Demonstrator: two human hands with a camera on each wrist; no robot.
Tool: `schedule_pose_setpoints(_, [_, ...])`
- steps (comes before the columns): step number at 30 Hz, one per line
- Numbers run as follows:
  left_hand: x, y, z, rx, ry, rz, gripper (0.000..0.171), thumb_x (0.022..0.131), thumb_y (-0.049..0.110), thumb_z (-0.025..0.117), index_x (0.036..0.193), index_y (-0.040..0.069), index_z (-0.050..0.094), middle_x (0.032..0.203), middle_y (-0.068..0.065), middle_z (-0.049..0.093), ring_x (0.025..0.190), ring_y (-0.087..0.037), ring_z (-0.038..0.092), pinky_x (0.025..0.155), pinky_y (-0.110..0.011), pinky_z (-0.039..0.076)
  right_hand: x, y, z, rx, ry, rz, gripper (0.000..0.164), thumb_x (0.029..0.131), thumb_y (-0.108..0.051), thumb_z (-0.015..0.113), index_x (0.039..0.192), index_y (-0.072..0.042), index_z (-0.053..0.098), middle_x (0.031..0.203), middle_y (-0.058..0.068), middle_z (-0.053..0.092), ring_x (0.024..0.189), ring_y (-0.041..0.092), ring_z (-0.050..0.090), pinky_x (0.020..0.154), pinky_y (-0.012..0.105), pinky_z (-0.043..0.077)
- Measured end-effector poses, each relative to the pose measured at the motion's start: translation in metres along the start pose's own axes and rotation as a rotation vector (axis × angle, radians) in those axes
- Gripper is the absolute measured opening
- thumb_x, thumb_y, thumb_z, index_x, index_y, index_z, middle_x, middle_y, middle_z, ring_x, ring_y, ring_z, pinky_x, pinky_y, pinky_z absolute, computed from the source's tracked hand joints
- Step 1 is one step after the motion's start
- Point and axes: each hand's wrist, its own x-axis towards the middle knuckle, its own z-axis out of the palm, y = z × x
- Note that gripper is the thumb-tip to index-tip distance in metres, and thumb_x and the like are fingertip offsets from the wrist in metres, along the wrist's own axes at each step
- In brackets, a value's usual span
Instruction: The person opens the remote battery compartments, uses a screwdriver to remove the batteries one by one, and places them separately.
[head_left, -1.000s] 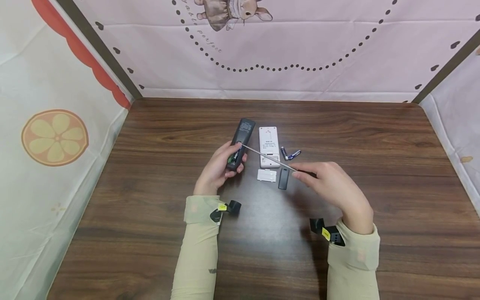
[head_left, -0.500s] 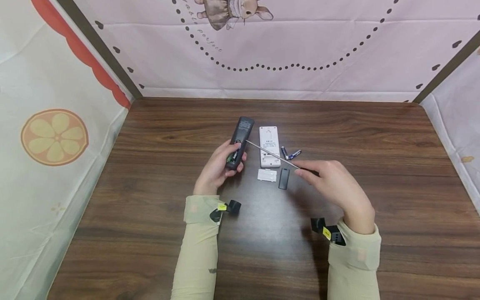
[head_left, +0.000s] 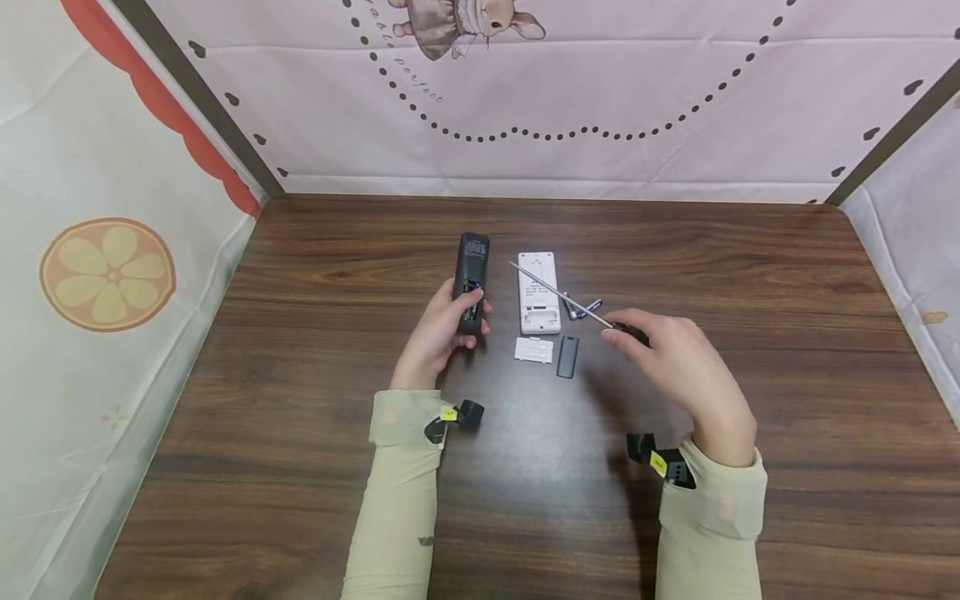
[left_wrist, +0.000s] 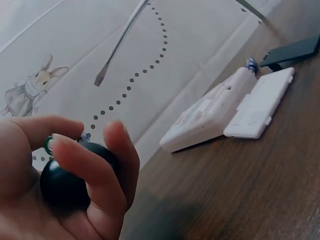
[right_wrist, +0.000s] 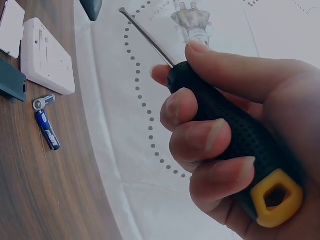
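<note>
My left hand [head_left: 429,342] grips a black remote control [head_left: 472,254], back side up, its thumb over the uncovered battery compartment. Something green shows in that compartment; the thumb hides part of it. Fingers of my right hand [head_left: 684,362] wrap the black handle of a flat-tipped screwdriver [right_wrist: 245,137] with a yellow end. Its tip hangs apart from the black remote, above the upper left edge of a white remote control [head_left: 538,283]. That white one lies on its face with its battery compartment uncovered.
Below the white remote lie a white battery cover [head_left: 533,350] and a black battery cover [head_left: 567,358]. Two blue-and-silver batteries [right_wrist: 47,130] rest to its right. Patterned cloth walls [head_left: 600,92] bound the wooden table [head_left: 300,467] at the back and sides.
The screwdriver's tip has drawn away from the black remote, up and to the right. The black remote has turned straighter, and the left thumb has shifted over its compartment.
</note>
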Motion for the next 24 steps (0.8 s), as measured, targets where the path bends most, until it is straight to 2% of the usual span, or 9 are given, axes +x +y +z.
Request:
schedule_pose_setpoints(8, [0.003, -0.003, 0.006, 0.142, 0.083, -0.015, 0.042, 0.094, 0.026, 0.05, 0.131, 0.018, 0.032, 0.094, -0.01, 0.057, 0.058, -0.015, 0.058, 0.038, -0.022, 0.043, -0.001, 0.006, -0.003, -0.013, 0.031, 0.079, 0.033, 0.093, -0.043, 0.049, 0.112, -0.019, 0.062, 0.089, 0.0, 0.066, 0.071, 0.019, 0.05, 0.064, 0.033, 0.038])
schedule_pose_setpoints(15, [0.007, -0.008, 0.01, 0.222, 0.143, -0.001, 0.056, 0.095, 0.028, 0.048, 0.142, 0.026, 0.017, 0.092, -0.012, 0.057, 0.054, -0.016, 0.057, 0.038, -0.025, 0.046, -0.001, 0.008, -0.004, -0.007, 0.034, 0.101, 0.033, 0.093, -0.044, 0.049, 0.11, -0.019, 0.062, 0.084, 0.0, 0.064, 0.069, 0.019, 0.049, 0.062, 0.031, 0.036])
schedule_pose_setpoints(21, [0.01, -0.012, 0.018, 0.464, 0.211, 0.029, 0.061, 0.094, 0.031, 0.048, 0.144, 0.027, 0.014, 0.082, -0.011, 0.059, 0.049, -0.017, 0.056, 0.037, -0.03, 0.046, -0.001, 0.011, -0.004, 0.005, 0.032, 0.12, 0.034, 0.093, -0.044, 0.048, 0.109, -0.018, 0.062, 0.086, 0.001, 0.064, 0.072, 0.019, 0.05, 0.064, 0.032, 0.037])
schedule_pose_setpoints(24, [0.011, -0.013, 0.023, 0.594, 0.234, 0.022, 0.062, 0.094, 0.033, 0.046, 0.145, 0.027, 0.012, 0.074, -0.011, 0.059, 0.047, -0.019, 0.056, 0.038, -0.031, 0.047, -0.001, 0.013, -0.003, 0.013, 0.028, 0.135, 0.034, 0.092, -0.044, 0.049, 0.109, -0.018, 0.062, 0.085, 0.0, 0.064, 0.071, 0.019, 0.05, 0.063, 0.031, 0.036])
